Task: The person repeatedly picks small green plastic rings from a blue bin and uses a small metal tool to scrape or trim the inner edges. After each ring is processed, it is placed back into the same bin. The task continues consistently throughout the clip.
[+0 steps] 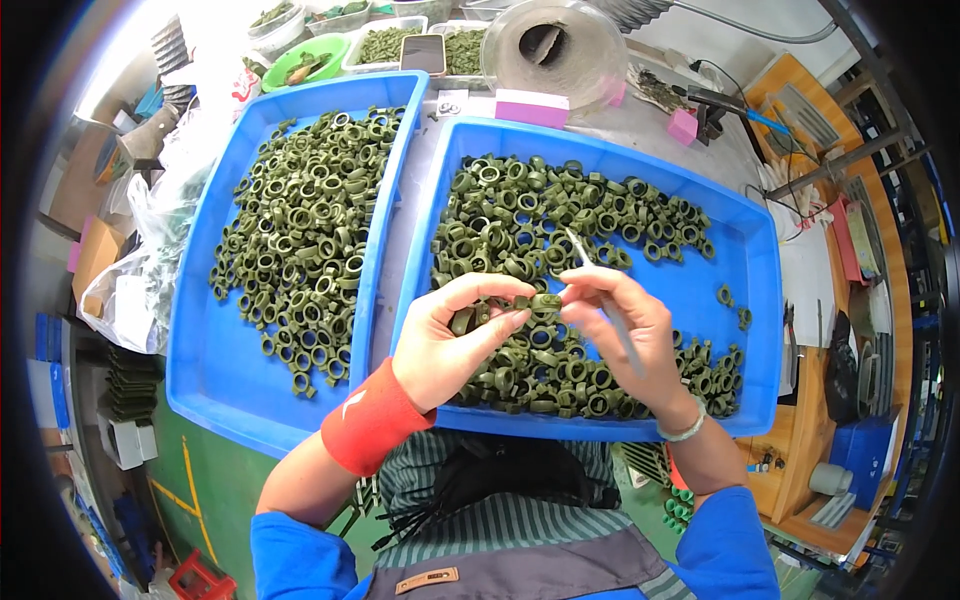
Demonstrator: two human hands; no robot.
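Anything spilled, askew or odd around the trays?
No obvious spill or damage. Odd: what looks like a phone lies on the tubs of green parts, not on the table. Minor: a couple of green rings sit apart from the heap, inside the right tray.

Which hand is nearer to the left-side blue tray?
Left. The left hand is just right of the left-side blue tray, above the left part of the second blue tray; the right hand is farther right, above the second tray.
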